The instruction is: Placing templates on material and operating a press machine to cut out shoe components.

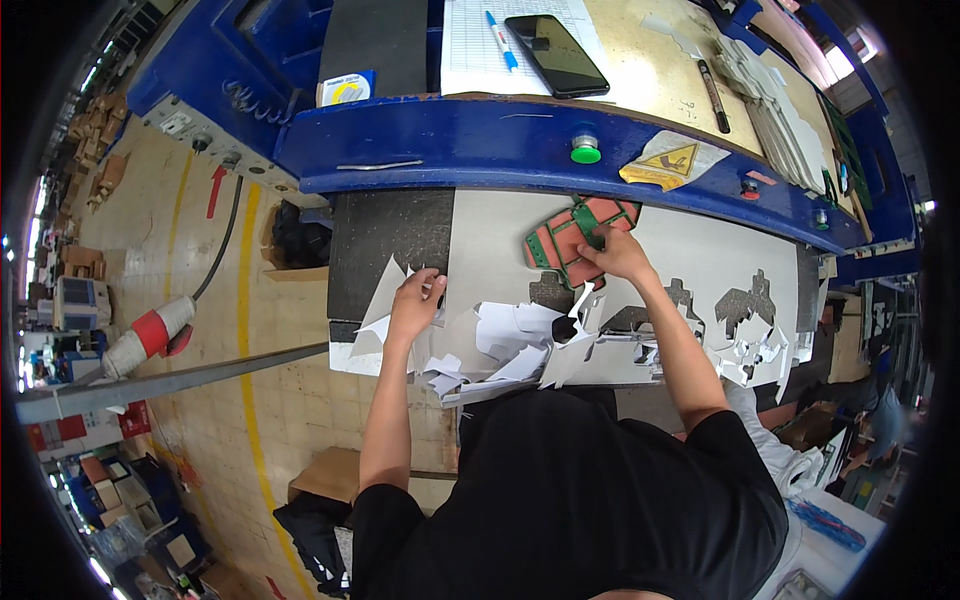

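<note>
My right hand (620,256) grips a steel-rule cutting die (565,245) with red foam pads and a green frame. Its fingers are on the middle bar, and the die rests tilted on a large pale grey cardboard sheet (490,240). My left hand (414,300) hovers over the sheet's left end, fingers loosely bent and apart. Beside it a pointed white cardboard scrap (378,305) sticks up; whether the fingers touch it is hard to see. Torn white scraps (515,335) lie in a heap between my arms. Die-shaped holes in the sheet show the dark bed (390,230) beneath.
A blue machine beam (450,140) crosses beyond the sheet, with a green push button (585,150) and a red one (749,188). On the ledge above lie a phone (558,55), a blue-and-white pen (501,40) and a black marker (714,95). A metal bar (200,380) extends at the left.
</note>
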Demonstrator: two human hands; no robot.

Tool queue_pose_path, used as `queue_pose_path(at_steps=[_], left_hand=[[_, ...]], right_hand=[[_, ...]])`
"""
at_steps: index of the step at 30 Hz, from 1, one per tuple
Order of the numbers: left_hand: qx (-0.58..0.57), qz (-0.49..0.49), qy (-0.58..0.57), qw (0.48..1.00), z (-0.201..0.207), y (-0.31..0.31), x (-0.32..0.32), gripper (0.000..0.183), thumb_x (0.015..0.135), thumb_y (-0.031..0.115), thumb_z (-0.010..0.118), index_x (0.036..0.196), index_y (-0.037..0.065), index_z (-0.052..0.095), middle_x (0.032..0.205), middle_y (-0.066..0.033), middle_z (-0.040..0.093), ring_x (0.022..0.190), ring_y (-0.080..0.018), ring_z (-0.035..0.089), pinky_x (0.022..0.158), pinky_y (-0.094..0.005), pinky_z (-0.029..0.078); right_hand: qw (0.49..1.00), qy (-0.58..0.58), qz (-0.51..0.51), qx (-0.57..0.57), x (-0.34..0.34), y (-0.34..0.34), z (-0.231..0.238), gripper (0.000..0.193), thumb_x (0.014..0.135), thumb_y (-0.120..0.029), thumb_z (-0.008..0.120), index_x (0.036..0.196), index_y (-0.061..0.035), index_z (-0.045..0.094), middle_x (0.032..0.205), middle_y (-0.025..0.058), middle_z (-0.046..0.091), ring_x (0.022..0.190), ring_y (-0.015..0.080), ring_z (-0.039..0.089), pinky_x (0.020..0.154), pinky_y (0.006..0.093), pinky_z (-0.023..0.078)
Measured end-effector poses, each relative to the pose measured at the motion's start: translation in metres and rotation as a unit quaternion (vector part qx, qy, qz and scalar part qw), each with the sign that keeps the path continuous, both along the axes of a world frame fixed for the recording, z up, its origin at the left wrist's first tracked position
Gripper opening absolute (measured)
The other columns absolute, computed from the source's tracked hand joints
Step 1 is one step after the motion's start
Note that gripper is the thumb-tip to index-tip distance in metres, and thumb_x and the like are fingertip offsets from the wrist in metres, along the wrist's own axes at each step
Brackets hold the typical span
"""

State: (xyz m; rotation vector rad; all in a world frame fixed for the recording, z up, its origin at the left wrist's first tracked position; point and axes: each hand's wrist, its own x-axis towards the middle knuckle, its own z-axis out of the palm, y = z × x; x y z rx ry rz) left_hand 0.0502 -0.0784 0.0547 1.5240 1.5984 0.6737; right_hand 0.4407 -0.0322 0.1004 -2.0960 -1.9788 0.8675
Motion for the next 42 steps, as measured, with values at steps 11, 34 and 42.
queue_pose_path(at_steps=[11,34,42], left_hand=[[0.149,-0.187,0.325,0.915,-0.015,0.054,0.061,0.094,0.084,0.063,0.062,0.156,0.015,0.025,0.163,-0.0214,0.010,0.152,-0.0368,0.006,0.120,-0.0542,0.008],[0.077,-0.164,0.255,0.950,-0.029,0.089,0.057,0.133,0.044,0.048,0.095,0.156,0.024,0.028,0.163,-0.0241,0.004,0.151,-0.0402,-0.004,0.119,-0.0576,0.000],[0.127,-0.143,0.200,0.961,-0.034,0.054,0.045,0.127,0.043,0.048,0.096,0.152,0.017,0.039,0.163,-0.0224,0.009,0.151,-0.0416,-0.002,0.119,-0.0578,0.000]], right_hand=[[0.997,-0.026,-0.064,0.039,0.054,-0.022,-0.016,0.081,0.073,-0.031,0.082,0.141,-0.0065,0.045,0.097,0.0181,0.068,0.092,0.0347,0.067,0.082,0.0430,0.053],[0.985,0.089,0.088,0.122,0.058,0.019,-0.054,0.103,0.047,-0.024,0.095,0.139,-0.0201,0.047,0.119,0.0144,0.056,0.116,0.0377,0.053,0.098,0.0459,0.046],[0.979,0.099,0.127,0.125,0.057,0.019,-0.056,0.104,0.048,-0.024,0.095,0.140,-0.0209,0.047,0.117,0.0126,0.056,0.114,0.0363,0.054,0.097,0.0459,0.046]])
